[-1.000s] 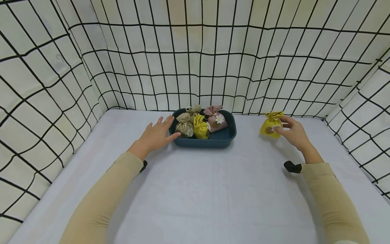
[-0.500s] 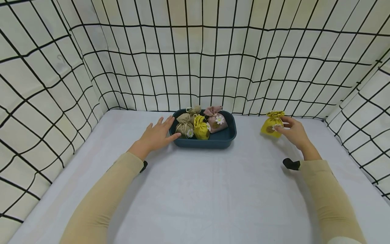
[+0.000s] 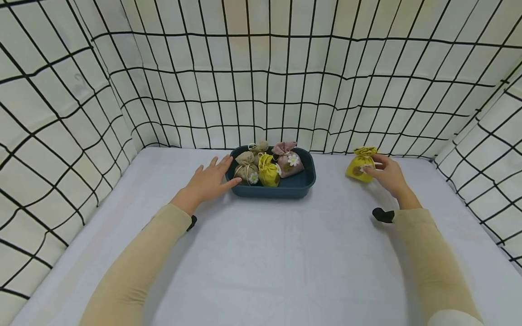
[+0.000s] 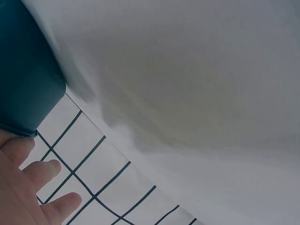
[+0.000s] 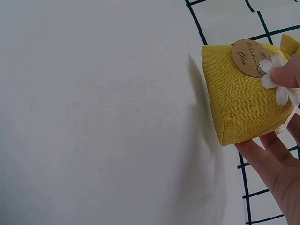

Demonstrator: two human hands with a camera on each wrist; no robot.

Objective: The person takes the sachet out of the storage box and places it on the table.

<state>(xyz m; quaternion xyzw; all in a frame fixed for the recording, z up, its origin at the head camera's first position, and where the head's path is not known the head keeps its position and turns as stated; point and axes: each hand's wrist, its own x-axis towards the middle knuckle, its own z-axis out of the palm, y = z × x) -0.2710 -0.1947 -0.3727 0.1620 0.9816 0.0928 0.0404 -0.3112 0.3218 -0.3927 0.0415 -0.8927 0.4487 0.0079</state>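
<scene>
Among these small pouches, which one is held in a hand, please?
The yellow pouch in the right hand, outside the blue tray. The other yellow pouch, the pink pouch and two beige pouches are inside the tray.

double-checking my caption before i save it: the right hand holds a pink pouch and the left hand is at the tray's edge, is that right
Not quite: the pouch in the right hand is yellow, not pink, as the right wrist view shows. The left hand is at the edge of the tray, as you say.
</scene>
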